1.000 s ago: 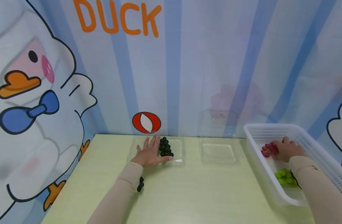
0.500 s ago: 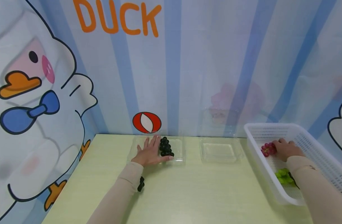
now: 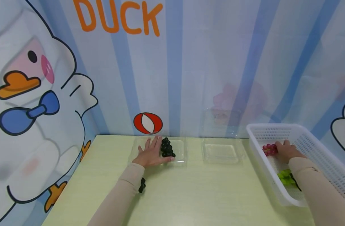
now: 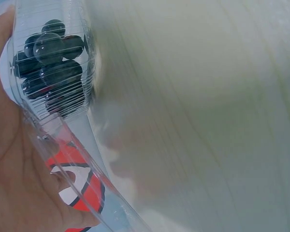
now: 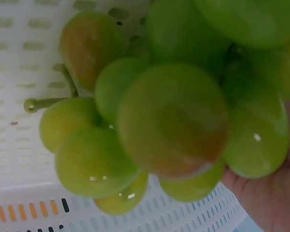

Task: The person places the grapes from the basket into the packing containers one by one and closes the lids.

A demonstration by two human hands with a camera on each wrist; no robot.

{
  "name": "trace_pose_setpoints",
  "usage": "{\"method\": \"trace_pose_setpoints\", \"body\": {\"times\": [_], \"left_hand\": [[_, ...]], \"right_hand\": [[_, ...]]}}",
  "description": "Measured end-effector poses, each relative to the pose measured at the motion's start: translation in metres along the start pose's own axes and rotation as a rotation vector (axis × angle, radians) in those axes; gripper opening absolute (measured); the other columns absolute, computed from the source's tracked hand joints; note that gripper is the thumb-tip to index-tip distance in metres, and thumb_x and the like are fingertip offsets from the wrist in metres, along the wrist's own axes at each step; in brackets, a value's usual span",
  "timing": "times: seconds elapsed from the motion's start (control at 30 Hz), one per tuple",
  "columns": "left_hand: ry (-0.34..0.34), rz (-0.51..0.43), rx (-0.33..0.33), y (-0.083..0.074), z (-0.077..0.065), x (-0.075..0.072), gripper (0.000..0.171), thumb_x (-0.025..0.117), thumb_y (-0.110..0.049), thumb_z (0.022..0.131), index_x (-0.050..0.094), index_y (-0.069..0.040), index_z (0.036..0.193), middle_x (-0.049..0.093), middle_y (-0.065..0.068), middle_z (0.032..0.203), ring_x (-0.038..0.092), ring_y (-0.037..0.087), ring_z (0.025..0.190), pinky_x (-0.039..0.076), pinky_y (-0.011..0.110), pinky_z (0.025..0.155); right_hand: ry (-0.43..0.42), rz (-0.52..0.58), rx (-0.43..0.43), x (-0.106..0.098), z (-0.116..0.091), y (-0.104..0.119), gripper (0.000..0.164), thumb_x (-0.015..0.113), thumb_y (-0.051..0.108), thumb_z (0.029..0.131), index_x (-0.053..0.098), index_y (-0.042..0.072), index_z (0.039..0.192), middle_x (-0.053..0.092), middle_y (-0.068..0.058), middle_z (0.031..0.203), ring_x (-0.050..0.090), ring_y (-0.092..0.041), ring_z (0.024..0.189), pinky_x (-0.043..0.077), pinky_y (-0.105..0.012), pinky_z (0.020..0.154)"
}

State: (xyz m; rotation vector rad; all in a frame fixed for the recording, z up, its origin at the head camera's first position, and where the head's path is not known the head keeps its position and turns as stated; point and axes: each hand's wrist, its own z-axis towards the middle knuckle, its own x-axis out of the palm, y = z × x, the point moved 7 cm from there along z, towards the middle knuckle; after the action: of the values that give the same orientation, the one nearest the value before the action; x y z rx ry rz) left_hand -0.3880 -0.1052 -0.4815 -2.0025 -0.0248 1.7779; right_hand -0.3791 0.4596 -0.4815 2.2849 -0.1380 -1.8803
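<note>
My left hand (image 3: 152,156) lies spread over the left side of a clear plastic clamshell box (image 3: 181,150), its fingers straight and its thumb along the front edge. A bunch of black grapes (image 3: 167,148) sits in that box; in the left wrist view, the grapes (image 4: 50,63) show through the ribbed wall, beside my palm. Inside a white basket (image 3: 264,175), my right hand (image 3: 289,151) curls its fingers at the right side of a bunch of red grapes (image 3: 269,150). A bunch of green grapes (image 3: 286,177) lies nearer, partly behind my sleeve, and fills the right wrist view.
A second clear clamshell box (image 3: 221,153) stands with its lid raised between the first box and the basket. Behind the pale table (image 3: 189,194) hangs a printed curtain (image 3: 195,62) with a duck. The basket's raised walls surround my right hand.
My right hand has shifted slightly within the basket, and the red grapes have moved a little to the left and back. The left hand and both boxes have stayed put.
</note>
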Motion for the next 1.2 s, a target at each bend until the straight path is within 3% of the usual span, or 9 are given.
{"method": "trace_pose_setpoints", "body": {"times": [0.2,0.3,0.43,0.6,0.73,0.93,1.2], "left_hand": [[-0.006,0.009,0.001,0.000,0.000,0.001,0.120,0.053,-0.086,0.079,0.011,-0.014,0.165,0.008,0.009,0.172,0.008,0.047,0.154,0.011,0.083,0.108],[-0.009,0.006,0.004,0.000,0.000,0.002,0.119,0.053,-0.086,0.079,0.011,-0.014,0.165,0.009,0.009,0.172,0.008,0.047,0.154,0.011,0.083,0.108],[-0.011,0.002,0.009,-0.001,0.000,0.002,0.119,0.054,-0.085,0.080,0.012,-0.013,0.165,0.009,0.010,0.171,0.008,0.047,0.154,0.011,0.083,0.108],[-0.007,0.005,0.007,0.000,0.000,0.001,0.119,0.054,-0.085,0.080,0.011,-0.014,0.165,0.009,0.010,0.172,0.007,0.047,0.154,0.010,0.083,0.109],[-0.009,0.002,0.011,0.000,0.000,0.000,0.119,0.054,-0.085,0.080,0.012,-0.013,0.165,0.009,0.010,0.171,0.007,0.047,0.154,0.010,0.083,0.108],[-0.002,0.009,0.005,0.000,0.000,0.001,0.119,0.053,-0.086,0.080,0.010,-0.014,0.165,0.008,0.010,0.172,0.007,0.047,0.155,0.010,0.083,0.108],[-0.007,-0.004,0.002,0.000,-0.002,-0.001,0.119,0.054,-0.085,0.080,0.011,-0.015,0.165,0.007,0.009,0.172,0.006,0.046,0.155,0.010,0.082,0.109]], "right_hand": [[0.007,-0.054,-0.004,0.001,0.004,0.000,0.042,0.057,0.018,0.099,0.046,-0.020,0.111,0.047,-0.037,0.099,0.055,-0.046,0.083,0.049,-0.058,0.076],[0.024,-0.049,-0.014,0.000,0.004,-0.001,0.037,0.055,0.017,0.099,0.051,-0.019,0.103,0.054,-0.030,0.089,0.056,-0.035,0.074,0.049,-0.048,0.069],[0.046,-0.001,-0.013,0.001,0.003,-0.001,0.029,0.054,0.019,0.099,0.055,-0.008,0.089,0.055,-0.015,0.076,0.051,-0.025,0.066,0.042,-0.039,0.063],[0.053,0.046,0.028,0.000,0.000,-0.003,0.036,0.052,0.030,0.102,0.050,0.006,0.076,0.047,-0.008,0.068,0.047,-0.021,0.062,0.040,-0.037,0.063],[0.078,0.119,0.062,-0.001,-0.004,-0.002,0.042,0.049,0.037,0.103,0.049,0.008,0.072,0.045,-0.005,0.065,0.045,-0.019,0.058,0.040,-0.036,0.062],[0.121,0.298,0.105,-0.002,-0.005,0.004,0.045,0.043,0.034,0.103,0.051,0.012,0.064,0.043,0.002,0.054,0.036,-0.011,0.048,0.038,-0.032,0.052],[0.111,0.406,0.126,-0.009,-0.003,0.016,0.047,0.040,0.034,0.104,0.061,0.008,0.070,0.050,0.002,0.056,0.043,-0.011,0.048,0.044,-0.031,0.051]]}}
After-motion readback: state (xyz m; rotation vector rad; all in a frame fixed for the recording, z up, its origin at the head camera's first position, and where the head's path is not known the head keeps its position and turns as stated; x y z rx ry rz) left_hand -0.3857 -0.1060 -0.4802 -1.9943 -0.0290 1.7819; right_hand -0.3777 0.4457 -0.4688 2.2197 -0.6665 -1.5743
